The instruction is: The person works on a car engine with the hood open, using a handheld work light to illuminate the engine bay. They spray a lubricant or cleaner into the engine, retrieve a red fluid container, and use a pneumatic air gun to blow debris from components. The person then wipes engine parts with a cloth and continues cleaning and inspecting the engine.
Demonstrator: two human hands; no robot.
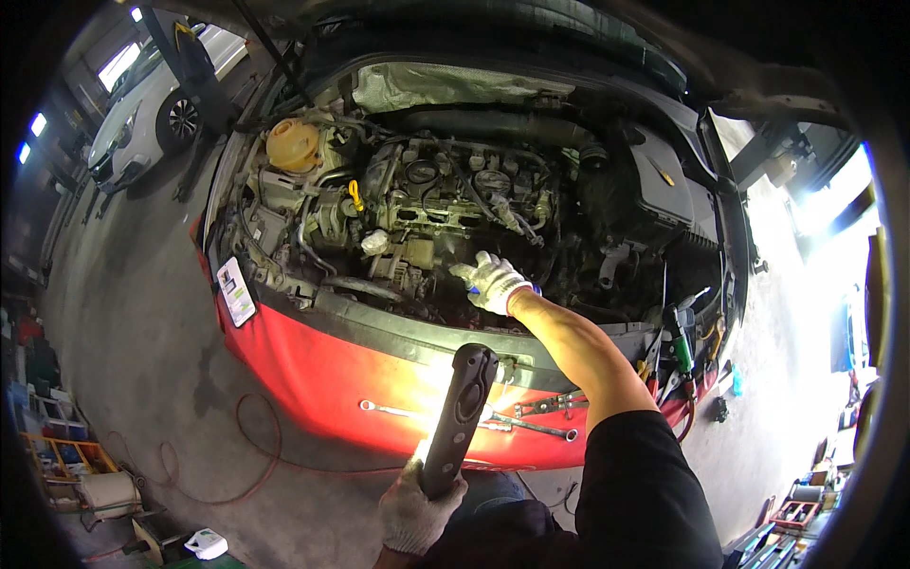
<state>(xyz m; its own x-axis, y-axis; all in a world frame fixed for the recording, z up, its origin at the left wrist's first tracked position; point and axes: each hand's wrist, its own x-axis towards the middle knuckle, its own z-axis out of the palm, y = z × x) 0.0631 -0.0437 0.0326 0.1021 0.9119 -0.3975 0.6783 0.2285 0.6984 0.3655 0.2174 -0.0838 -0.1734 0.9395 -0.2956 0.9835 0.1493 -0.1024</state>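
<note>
My left hand [417,512], in a white knit glove, grips a black work light [460,417] in front of the car. The lamp is lit and throws a bright glow on the red fender cover [313,365]. Over the front of the engine bay reaches my right hand [495,283], also gloved, its fingers curled. Bits of blue show beside it; what it holds is mostly hidden. Just beyond lies the engine [464,190] with open ports in its front side. A crumpled white wad [375,242] sits left of that hand, near a yellow-looped dipstick [355,194].
Wrenches [540,427] lie on the fender cover. A green-and-black air tool [681,341] and pliers rest at the right. A phone-like white device [236,292] lies at the left edge. A red hose [270,446] crosses the floor. The raised hood overhangs the bay.
</note>
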